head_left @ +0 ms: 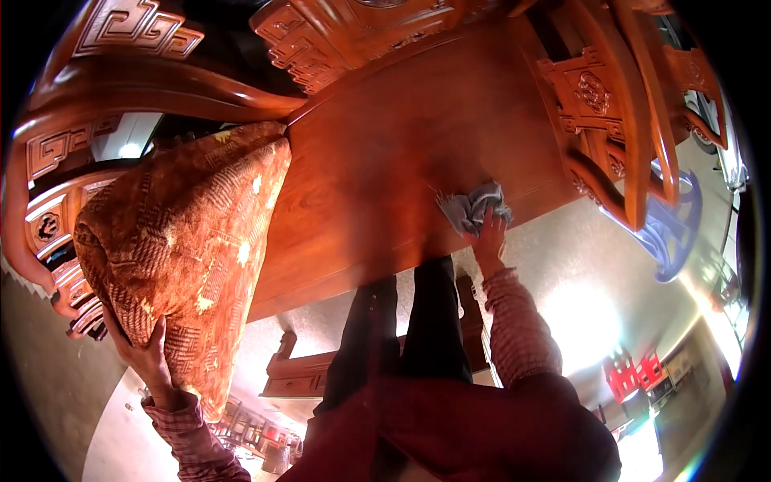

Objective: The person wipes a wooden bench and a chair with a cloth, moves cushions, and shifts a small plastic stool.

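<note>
A grey cloth (475,207) lies bunched on the polished reddish-brown wooden seat (361,153). Pressed onto its near side is my right hand (490,237), its fingers closed over the folds close to the seat's front edge. On the left, my left hand (148,349) grips the lower end of a large brown and orange patterned cushion (189,241), thumb on the near face and the other fingers mostly hidden behind it. The cushion stands tilted, its upper end against the seat's left side.
Carved backrest panels (353,40) rise at the far side. Curved wooden armrests flank the seat, one at the right (634,120) and one at the left (161,84). A blue plastic chair (671,225) stands beyond the right armrest. Pale floor (554,273) shows below the front edge.
</note>
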### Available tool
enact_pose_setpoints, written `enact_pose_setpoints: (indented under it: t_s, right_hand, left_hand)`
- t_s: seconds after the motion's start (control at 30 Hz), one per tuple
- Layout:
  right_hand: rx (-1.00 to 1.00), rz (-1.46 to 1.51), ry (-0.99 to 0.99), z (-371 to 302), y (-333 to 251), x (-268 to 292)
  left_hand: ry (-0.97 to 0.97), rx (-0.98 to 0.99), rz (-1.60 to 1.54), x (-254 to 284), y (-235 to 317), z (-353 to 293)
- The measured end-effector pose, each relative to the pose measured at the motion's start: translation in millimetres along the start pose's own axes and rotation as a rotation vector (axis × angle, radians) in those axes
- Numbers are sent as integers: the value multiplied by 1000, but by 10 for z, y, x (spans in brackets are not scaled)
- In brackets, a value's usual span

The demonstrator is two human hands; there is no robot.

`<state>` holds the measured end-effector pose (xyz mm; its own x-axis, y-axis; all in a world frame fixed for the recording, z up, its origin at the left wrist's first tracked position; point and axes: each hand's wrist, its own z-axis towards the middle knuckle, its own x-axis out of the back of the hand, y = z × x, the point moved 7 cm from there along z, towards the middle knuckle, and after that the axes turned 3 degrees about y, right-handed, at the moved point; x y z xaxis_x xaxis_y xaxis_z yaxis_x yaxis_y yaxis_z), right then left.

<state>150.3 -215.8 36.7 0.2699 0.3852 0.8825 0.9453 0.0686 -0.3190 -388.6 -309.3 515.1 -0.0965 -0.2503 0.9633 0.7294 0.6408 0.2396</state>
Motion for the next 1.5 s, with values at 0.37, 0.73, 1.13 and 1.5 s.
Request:
enact_pose_setpoints:
  t_s: [0.37,0.73,1.13,1.5]
  right_hand:
    - [-168,-125,-20,386,398,-208]
    - [119,764,-211,1656,-2044,-214]
    - [170,958,-40,2015,-3090,1336]
    - [761,187,516,2227,-4370,2563]
  left_hand:
    - [-6,-56,7,-31,40,34]
    - [9,2,-14,-26,71,38]
    - [23,-25,16,-58,127,83]
    - [40,-119,-33,-11,300,130]
